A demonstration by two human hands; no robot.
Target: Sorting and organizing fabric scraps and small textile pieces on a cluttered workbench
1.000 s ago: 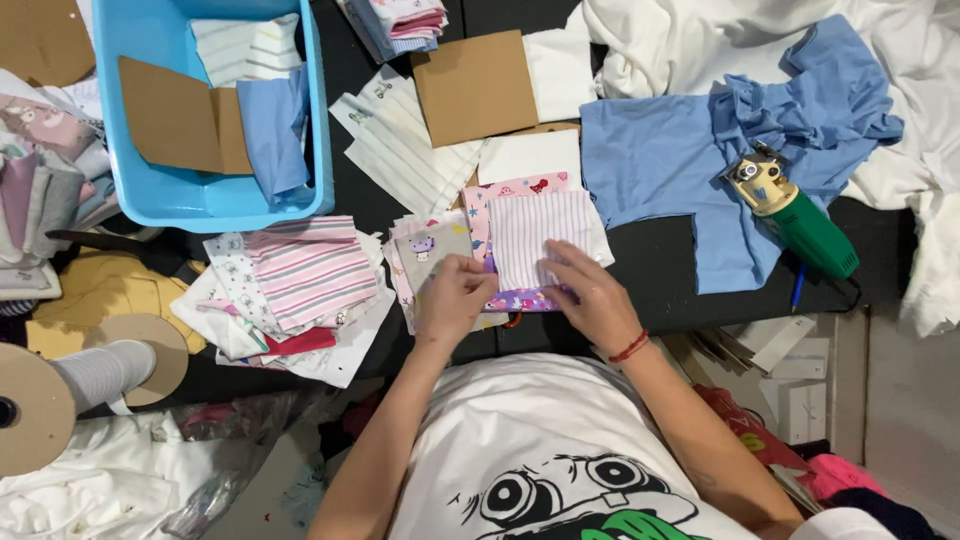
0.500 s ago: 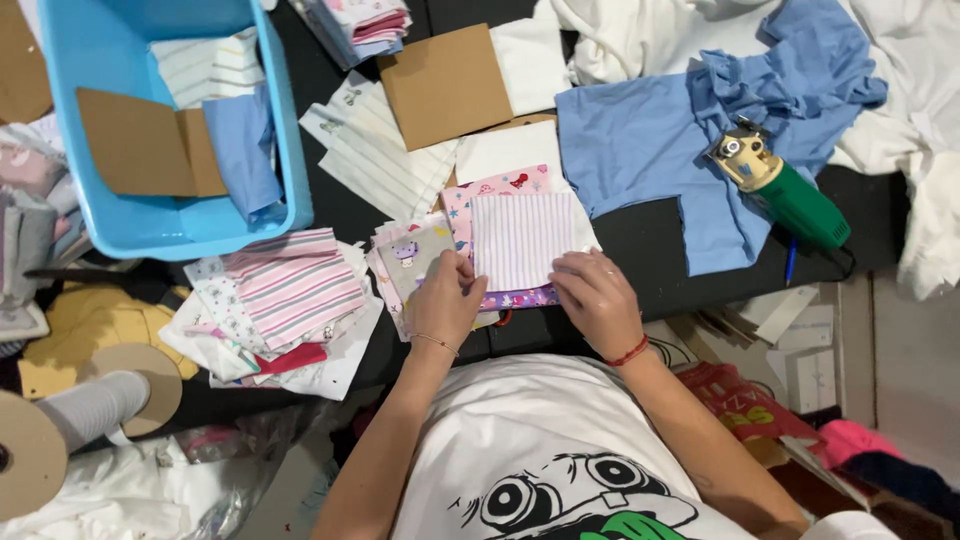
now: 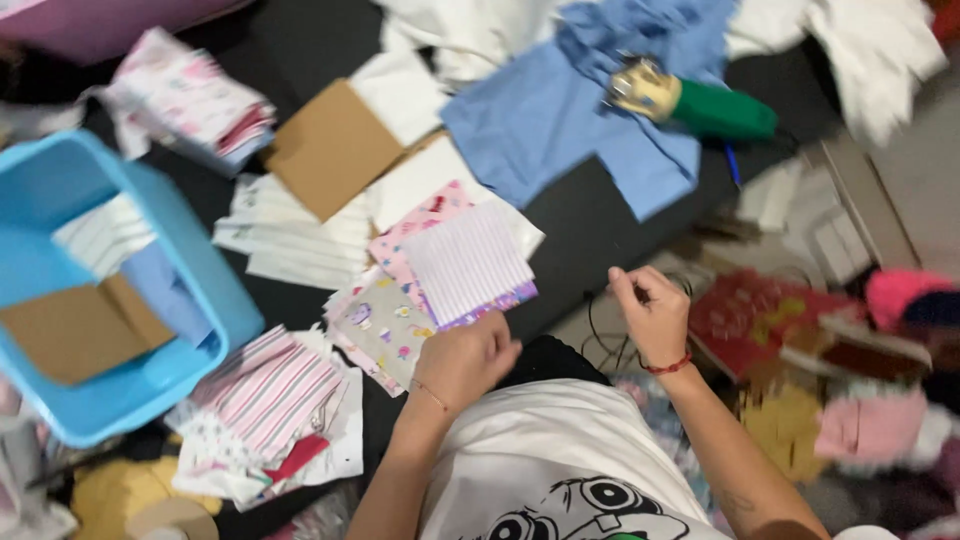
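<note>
head view: the left hand (image 3: 468, 362) rests curled on the near edge of the patterned fabric stack (image 3: 430, 285), pinning it to the dark counter (image 3: 590, 215). keep that pressure flat so the squares stay aligned. the right hand (image 3: 652, 315), off the counter's edge, is pinched together; what it pinches i cannot tell.

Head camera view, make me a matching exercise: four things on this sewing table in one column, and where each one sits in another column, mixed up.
Things:
1. green-handled tool
2. brown cardboard square
3. striped white cloth piece
4. left hand

Places:
A. on top of the patterned fabric stack
B. resting on the blue cloth
C. at the near edge of the patterned fabric stack
D. between the folded pink pile and the blue cloth

Pairs: 1-B, 2-D, 3-A, 4-C
</note>
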